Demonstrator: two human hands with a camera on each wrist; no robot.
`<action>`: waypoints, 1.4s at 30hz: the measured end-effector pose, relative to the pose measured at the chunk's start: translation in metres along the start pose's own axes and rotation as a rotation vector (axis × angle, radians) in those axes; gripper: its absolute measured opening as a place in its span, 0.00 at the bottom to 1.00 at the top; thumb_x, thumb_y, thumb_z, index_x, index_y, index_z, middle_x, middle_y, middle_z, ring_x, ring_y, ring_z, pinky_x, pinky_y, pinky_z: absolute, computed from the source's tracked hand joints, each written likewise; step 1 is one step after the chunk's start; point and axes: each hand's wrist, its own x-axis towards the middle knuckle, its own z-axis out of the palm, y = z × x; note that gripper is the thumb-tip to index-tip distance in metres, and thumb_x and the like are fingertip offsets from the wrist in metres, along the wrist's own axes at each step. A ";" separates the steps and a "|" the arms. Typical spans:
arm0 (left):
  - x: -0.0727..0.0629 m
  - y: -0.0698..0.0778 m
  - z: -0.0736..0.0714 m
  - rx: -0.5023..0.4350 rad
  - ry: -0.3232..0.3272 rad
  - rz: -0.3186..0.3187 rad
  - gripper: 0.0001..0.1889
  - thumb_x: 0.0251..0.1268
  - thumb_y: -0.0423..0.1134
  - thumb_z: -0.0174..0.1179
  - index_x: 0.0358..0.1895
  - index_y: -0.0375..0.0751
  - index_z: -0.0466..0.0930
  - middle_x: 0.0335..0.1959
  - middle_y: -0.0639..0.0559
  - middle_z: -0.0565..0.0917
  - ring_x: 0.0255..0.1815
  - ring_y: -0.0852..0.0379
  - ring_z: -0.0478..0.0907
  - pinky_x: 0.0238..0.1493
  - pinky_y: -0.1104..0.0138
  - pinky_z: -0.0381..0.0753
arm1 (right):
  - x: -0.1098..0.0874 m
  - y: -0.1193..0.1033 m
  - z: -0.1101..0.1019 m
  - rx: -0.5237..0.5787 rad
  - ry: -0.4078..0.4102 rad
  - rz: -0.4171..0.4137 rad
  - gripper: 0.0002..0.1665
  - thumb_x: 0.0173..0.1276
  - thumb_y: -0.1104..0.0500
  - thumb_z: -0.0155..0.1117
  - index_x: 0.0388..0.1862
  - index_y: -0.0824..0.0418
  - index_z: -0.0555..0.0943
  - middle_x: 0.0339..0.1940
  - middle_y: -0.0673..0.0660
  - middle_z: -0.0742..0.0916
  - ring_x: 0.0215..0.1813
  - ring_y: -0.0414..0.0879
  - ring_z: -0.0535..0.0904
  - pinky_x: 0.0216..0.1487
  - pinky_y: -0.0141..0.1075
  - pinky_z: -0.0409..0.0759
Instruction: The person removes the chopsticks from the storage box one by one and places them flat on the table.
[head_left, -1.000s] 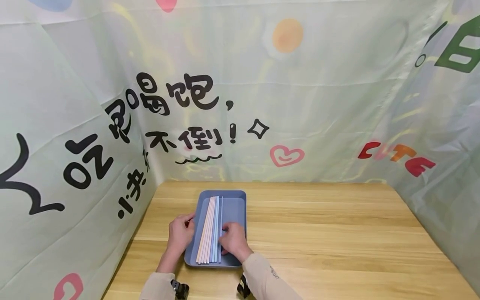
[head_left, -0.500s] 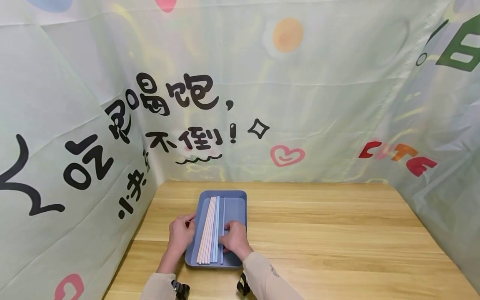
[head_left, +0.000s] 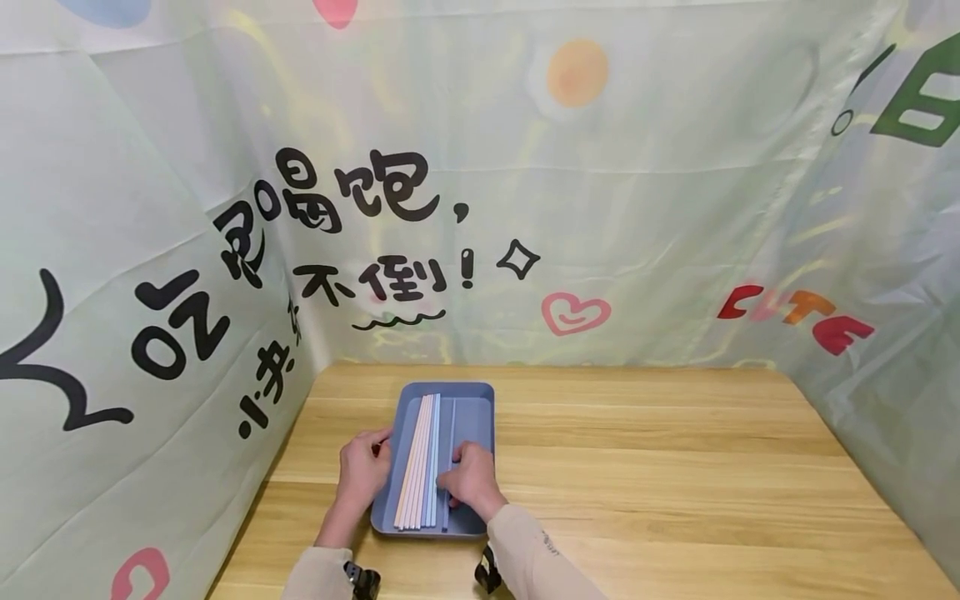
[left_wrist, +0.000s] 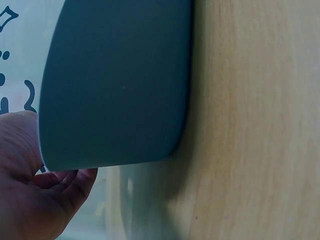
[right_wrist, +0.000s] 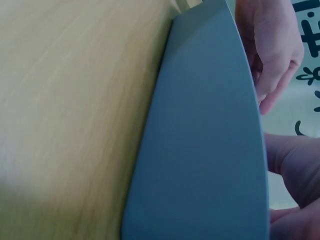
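Observation:
A blue-grey rectangular tray (head_left: 476, 417) lies on the table with several chopsticks in it. Pink chopsticks (head_left: 415, 467) and light-blue chopsticks (head_left: 432, 467) lie side by side, lengthwise. One darker blue chopstick (head_left: 452, 425) lies apart on their right. My right hand (head_left: 474, 479) reaches into the tray and pinches that single chopstick along its lower half. At the tray's left rim my left hand (head_left: 363, 467) grips the edge with curled fingers. Both wrist views show mostly the tray's outer wall (left_wrist: 115, 85), which hides the chopsticks.
The wooden table (head_left: 637, 467) extends to the right of the tray. Printed fabric (head_left: 637, 208) stands along the table's back, left and right sides.
The single blue chopstick has shifted slightly right, away from the bunch, and the gap between them has widened. Left hand and tray stay in nearly the same place.

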 end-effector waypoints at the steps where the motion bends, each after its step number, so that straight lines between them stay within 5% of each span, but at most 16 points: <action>1: 0.000 0.000 0.000 0.001 0.002 -0.002 0.16 0.72 0.27 0.59 0.59 0.30 0.86 0.47 0.36 0.89 0.38 0.52 0.80 0.33 0.71 0.77 | 0.000 0.000 -0.001 0.006 -0.007 0.008 0.15 0.51 0.72 0.74 0.33 0.69 0.75 0.20 0.58 0.79 0.09 0.39 0.74 0.12 0.32 0.75; 10: -0.001 0.002 0.002 0.003 0.010 0.014 0.16 0.71 0.27 0.59 0.58 0.30 0.87 0.47 0.35 0.89 0.37 0.52 0.80 0.32 0.71 0.77 | -0.008 -0.009 -0.021 0.052 -0.081 0.006 0.16 0.59 0.71 0.70 0.44 0.72 0.77 0.17 0.53 0.81 0.13 0.39 0.74 0.19 0.32 0.77; 21: -0.001 0.005 -0.001 -0.018 -0.011 -0.004 0.16 0.72 0.27 0.58 0.59 0.30 0.86 0.48 0.35 0.88 0.36 0.53 0.79 0.30 0.72 0.76 | -0.012 -0.014 -0.072 0.316 -0.080 0.074 0.25 0.58 0.73 0.65 0.56 0.77 0.74 0.30 0.54 0.79 0.21 0.43 0.76 0.26 0.41 0.87; 30: 0.000 0.000 -0.002 -0.010 0.007 0.004 0.16 0.71 0.26 0.59 0.58 0.30 0.87 0.48 0.34 0.89 0.39 0.50 0.81 0.33 0.71 0.78 | -0.010 0.006 -0.102 0.365 -0.051 0.134 0.26 0.58 0.77 0.62 0.58 0.76 0.75 0.36 0.59 0.80 0.27 0.46 0.78 0.29 0.42 0.87; 42: -0.001 0.001 -0.002 -0.007 0.012 0.028 0.16 0.70 0.26 0.60 0.57 0.29 0.87 0.47 0.34 0.89 0.37 0.52 0.80 0.32 0.71 0.77 | -0.012 0.026 -0.114 0.330 -0.033 0.171 0.25 0.60 0.77 0.60 0.59 0.76 0.74 0.35 0.61 0.82 0.29 0.49 0.79 0.29 0.42 0.87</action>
